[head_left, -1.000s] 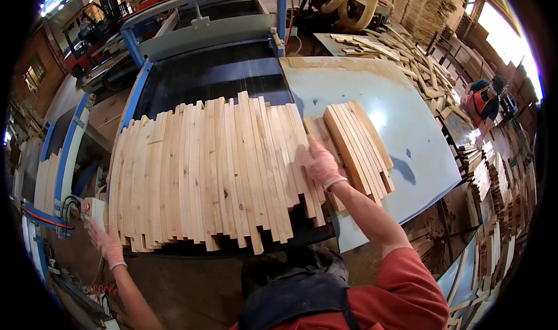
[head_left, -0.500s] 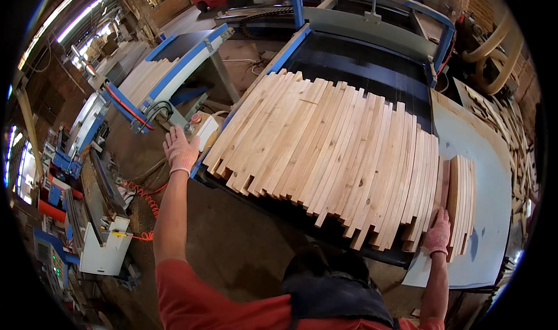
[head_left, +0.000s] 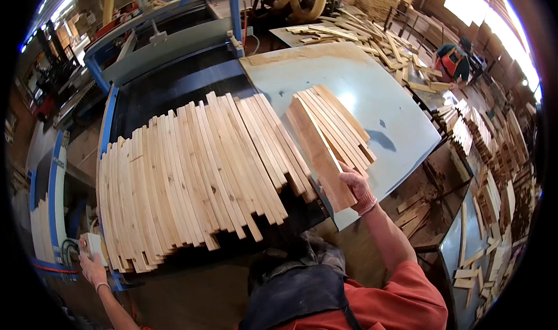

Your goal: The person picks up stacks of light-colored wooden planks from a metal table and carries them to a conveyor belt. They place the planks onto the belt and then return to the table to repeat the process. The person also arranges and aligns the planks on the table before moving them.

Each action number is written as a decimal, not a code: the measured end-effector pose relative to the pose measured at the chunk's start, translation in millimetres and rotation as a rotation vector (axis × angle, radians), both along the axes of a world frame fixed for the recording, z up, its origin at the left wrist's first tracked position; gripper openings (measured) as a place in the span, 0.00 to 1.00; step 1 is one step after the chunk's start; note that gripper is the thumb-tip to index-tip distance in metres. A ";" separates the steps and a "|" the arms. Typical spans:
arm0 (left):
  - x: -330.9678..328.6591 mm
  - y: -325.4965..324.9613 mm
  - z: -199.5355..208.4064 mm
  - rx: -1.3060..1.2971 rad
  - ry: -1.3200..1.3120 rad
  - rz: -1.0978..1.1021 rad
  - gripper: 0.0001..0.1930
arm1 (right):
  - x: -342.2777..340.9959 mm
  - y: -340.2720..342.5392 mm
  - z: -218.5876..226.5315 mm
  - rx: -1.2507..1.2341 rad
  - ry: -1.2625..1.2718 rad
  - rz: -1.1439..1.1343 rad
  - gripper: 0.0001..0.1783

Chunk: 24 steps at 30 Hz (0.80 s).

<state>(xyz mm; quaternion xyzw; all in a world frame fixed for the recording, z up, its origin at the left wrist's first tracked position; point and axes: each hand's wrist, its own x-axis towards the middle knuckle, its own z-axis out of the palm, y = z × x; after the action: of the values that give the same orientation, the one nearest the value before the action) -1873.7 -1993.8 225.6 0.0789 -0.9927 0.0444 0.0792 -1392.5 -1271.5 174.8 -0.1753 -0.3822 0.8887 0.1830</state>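
My left hand (head_left: 94,271), in a pale glove, lies against a small control box (head_left: 102,247) at the left corner of the machine, its fingers stretched out. My right hand (head_left: 356,188), gloved too, is closed round the near end of a wide wooden board (head_left: 317,147). The board is tilted on edge and stands beside a small stack of wooden strips (head_left: 337,124) on a pale sheet-topped table (head_left: 401,126). Left of it, a broad row of wooden strips (head_left: 180,179) lies side by side on the machine's black belt (head_left: 168,89), their near ends uneven.
A blue machine frame (head_left: 165,10) spans the belt's far end. Loose wood offcuts (head_left: 372,39) pile up behind the table. At the far right a person in red and dark clothing (head_left: 452,61) stands among stacked wood. Another bench (head_left: 459,243) with wood pieces sits at right.
The view has swung to the right. My right hand has taken hold of the wide board and tilted it beside the small stack. My left hand stays by the control box.
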 end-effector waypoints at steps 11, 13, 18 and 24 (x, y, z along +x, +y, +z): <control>109.4 228.8 -36.4 1.068 0.114 -0.684 0.21 | 49.1 -55.1 1.6 -0.318 0.215 -0.043 0.52; 146.0 290.6 -33.0 1.210 0.028 -0.748 0.18 | 63.7 -57.7 -3.5 -0.336 0.179 -0.039 0.53; 211.1 394.5 -50.1 1.549 -0.292 -0.789 0.15 | 109.5 -55.9 -9.7 -0.293 0.143 -0.091 0.52; 259.1 492.6 -72.8 1.412 -0.570 -0.979 0.19 | 127.5 -49.3 -4.1 -0.197 0.010 -0.082 0.48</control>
<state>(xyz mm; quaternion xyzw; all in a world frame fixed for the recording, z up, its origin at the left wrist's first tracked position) -1614.6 -1501.2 152.8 -0.3360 -0.6935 -0.5957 -0.2264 -1264.9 -1320.8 170.7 -0.2035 -0.2846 0.9145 0.2030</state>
